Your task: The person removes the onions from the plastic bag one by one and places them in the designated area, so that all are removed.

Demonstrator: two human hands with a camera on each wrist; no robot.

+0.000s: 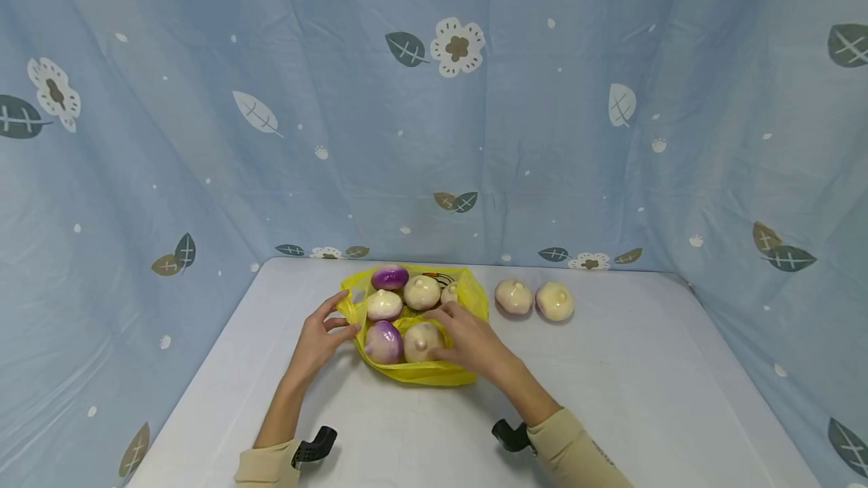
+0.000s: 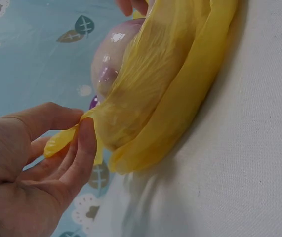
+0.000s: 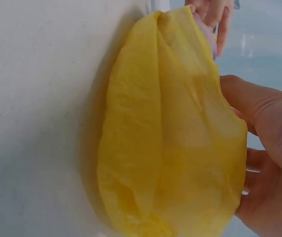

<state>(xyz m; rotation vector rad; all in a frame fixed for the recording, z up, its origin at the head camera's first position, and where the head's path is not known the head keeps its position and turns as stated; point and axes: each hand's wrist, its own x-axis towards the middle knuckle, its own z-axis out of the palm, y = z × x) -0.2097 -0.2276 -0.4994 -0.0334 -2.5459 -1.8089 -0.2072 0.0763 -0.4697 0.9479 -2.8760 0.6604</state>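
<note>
A yellow plastic bag [image 1: 423,374] lies open on the table with several purple-and-white turnips inside, among them a purple one [image 1: 389,277] at the back and another [image 1: 383,343] at the front left. My left hand [image 1: 322,337] pinches the bag's left edge between thumb and forefinger, clearly seen in the left wrist view. My right hand [image 1: 471,341] reaches in over the bag's right side, with thumb and fingers around a pale turnip [image 1: 422,342] at the front. In the right wrist view the bag's wall hides most of its fingertips.
Two more pale turnips, one [image 1: 514,297] beside the other [image 1: 555,301], sit on the white table [image 1: 651,382] to the right of the bag. A blue patterned curtain [image 1: 542,134] hangs behind and at both sides.
</note>
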